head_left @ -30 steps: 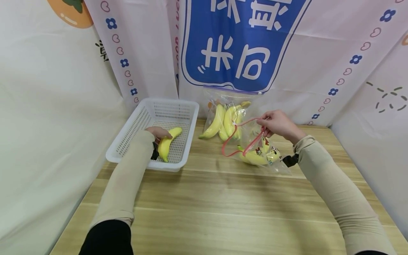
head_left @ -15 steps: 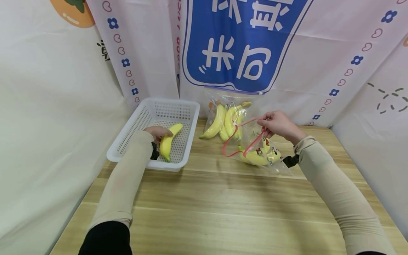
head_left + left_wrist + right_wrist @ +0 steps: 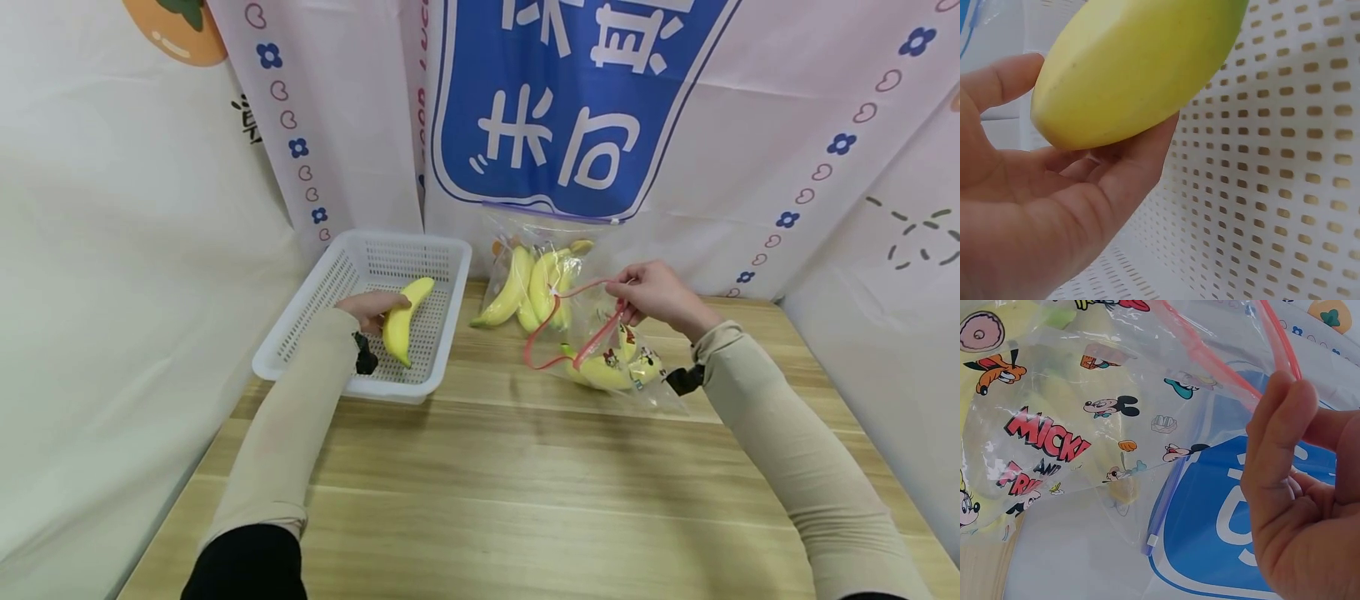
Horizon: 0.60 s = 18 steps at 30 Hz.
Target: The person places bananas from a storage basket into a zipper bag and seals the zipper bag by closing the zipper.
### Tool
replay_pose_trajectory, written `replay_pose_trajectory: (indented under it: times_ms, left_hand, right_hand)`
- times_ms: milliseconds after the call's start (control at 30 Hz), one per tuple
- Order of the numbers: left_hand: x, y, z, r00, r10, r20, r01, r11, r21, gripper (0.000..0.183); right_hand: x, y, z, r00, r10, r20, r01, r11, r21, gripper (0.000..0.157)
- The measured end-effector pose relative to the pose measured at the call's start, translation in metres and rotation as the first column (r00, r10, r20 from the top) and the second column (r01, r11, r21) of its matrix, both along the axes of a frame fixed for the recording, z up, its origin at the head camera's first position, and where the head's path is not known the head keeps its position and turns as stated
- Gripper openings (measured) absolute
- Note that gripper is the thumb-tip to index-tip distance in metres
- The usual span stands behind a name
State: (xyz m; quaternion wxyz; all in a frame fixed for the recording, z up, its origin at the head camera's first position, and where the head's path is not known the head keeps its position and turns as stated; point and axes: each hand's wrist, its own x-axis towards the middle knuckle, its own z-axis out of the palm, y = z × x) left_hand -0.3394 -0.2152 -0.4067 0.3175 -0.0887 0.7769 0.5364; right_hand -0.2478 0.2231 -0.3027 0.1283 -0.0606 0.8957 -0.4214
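Observation:
Inside the white basket (image 3: 442, 333), my left hand (image 3: 369, 308) holds a yellow banana (image 3: 400, 332) between thumb and fingers. The left wrist view shows the banana (image 3: 1129, 69) close up, with the thumb on one side and the fingers beneath it. My right hand (image 3: 656, 296) pinches the red zip edge of a clear cartoon-printed zip bag (image 3: 596, 342), whose mouth gapes toward the left. Yellow bananas (image 3: 603, 372) lie in that bag. In the right wrist view the fingers of my right hand (image 3: 1297, 481) grip the red rim, and the printed bag (image 3: 1066, 419) hangs beside them.
A second clear zip bag (image 3: 536, 229) with a purple zip holds several bananas (image 3: 517, 287) and leans against the printed backdrop (image 3: 750, 150). Wooden tabletop (image 3: 495, 475) stretches in front. White cloth (image 3: 135, 250) borders the left side.
My left hand has raised the banana a little and shifted it slightly to the right within the basket. The right hand and its bag have stayed nearly still.

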Motion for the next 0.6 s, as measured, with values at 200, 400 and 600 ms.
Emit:
replay_pose_trajectory:
  times_ms: [200, 400, 600]
  left_hand:
    - [-0.002, 0.004, 0.007, 1.000, -0.019, -0.019, 0.020, 0.999, 0.042, 0.055]
    - [-0.002, 0.011, 0.016, 0.996, -0.070, -0.056, 0.077, 0.987, 0.138, 0.057]
    - [0.000, 0.023, 0.031, 0.990, -0.089, -0.112, 0.108, 0.979, 0.171, 0.054]
  right_hand:
    - [0.000, 0.001, -0.001, 1.000, 0.007, -0.001, -0.007, 1.000, 0.000, 0.027]
    - [0.000, 0.001, -0.001, 1.000, 0.001, -0.003, -0.001, 1.000, 0.000, 0.028]
    - [0.000, 0.003, -0.001, 1.000, -0.005, -0.007, 0.005, 1.000, -0.008, 0.027]
